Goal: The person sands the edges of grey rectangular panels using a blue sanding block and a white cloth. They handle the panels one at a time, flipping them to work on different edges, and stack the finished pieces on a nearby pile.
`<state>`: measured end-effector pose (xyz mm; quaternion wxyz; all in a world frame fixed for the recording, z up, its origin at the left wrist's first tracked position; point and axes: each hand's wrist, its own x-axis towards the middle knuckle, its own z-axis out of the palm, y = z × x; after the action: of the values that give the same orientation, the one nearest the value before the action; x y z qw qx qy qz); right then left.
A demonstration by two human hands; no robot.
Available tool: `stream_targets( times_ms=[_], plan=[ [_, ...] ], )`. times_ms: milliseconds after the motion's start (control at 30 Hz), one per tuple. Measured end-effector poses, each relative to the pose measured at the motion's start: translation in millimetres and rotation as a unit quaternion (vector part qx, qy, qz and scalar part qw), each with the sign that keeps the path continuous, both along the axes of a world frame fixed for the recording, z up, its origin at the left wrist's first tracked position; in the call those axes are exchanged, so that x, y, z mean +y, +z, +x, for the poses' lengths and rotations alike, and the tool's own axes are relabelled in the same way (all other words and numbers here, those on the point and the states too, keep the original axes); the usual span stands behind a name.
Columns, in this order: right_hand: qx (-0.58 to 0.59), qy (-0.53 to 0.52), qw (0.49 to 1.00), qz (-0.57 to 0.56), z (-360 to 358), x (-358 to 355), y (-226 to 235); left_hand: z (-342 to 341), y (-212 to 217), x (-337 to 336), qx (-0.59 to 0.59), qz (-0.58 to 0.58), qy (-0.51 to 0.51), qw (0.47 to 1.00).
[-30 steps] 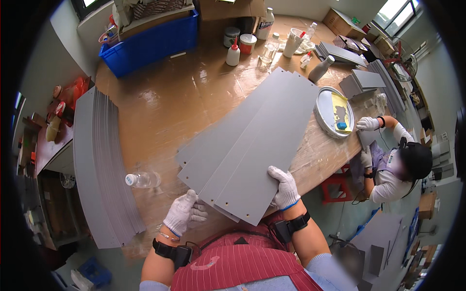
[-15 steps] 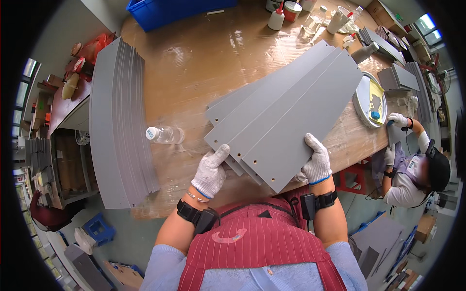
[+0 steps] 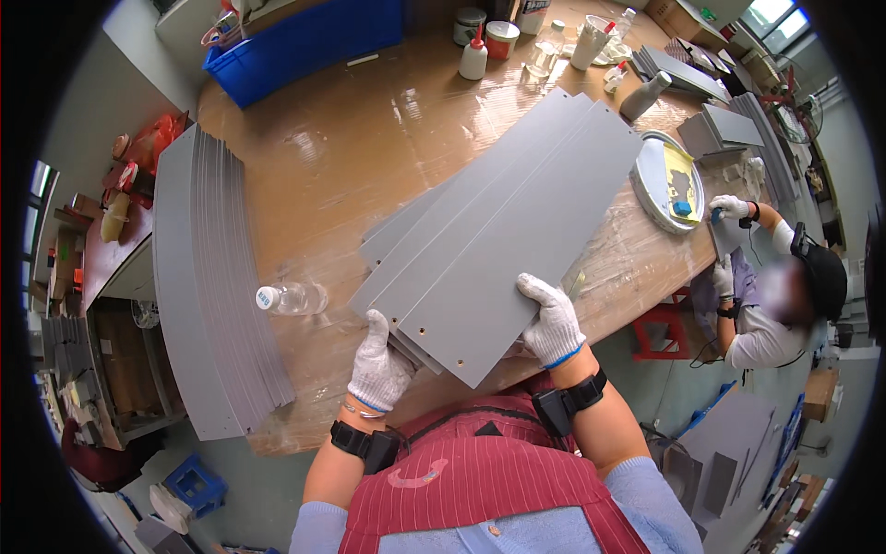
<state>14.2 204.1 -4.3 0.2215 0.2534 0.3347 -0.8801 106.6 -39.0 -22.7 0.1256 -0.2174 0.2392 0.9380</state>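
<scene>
A stack of long grey panels point(image 3: 503, 231) lies diagonally across the brown worktable point(image 3: 369, 138), slightly fanned, with small holes near its near end. My left hand point(image 3: 378, 365), in a white glove, grips the stack's near left corner. My right hand point(image 3: 551, 320), also gloved, holds the near right edge. Both wrists wear black bands. A clear plastic bottle point(image 3: 291, 298) lies on its side just left of my left hand.
A tall pile of grey panels point(image 3: 198, 277) runs along the table's left edge. A blue crate point(image 3: 305, 42), glue bottles point(image 3: 473, 57) and jars stand at the back. A round metal tray point(image 3: 666, 180) sits right, where a gloved co-worker point(image 3: 784, 277) works beside a red stool point(image 3: 660, 332).
The view has tipped and shifted, and the panel stack now sits squarer under my hands. My left hand has moved from beside the stack onto its near corner.
</scene>
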Motion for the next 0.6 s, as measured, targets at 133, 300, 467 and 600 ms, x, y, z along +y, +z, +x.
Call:
stream_targets(
  times_ms=[133,300,467,600],
  plan=[
    [0.009,-0.004,0.999,0.038,-1,9,3,0,-1,-4,-0.003,-0.019,0.012,1.000],
    [0.051,0.018,0.996,0.067,-1,56,20,-8,20,-35,-0.064,-0.189,-0.069,0.978],
    [0.113,0.102,0.975,0.161,-5,111,16,-18,23,-42,-0.046,-0.532,0.013,0.845],
    [0.240,0.192,0.920,0.241,-23,129,38,-78,54,4,0.131,-0.488,0.012,0.863]
  ],
)
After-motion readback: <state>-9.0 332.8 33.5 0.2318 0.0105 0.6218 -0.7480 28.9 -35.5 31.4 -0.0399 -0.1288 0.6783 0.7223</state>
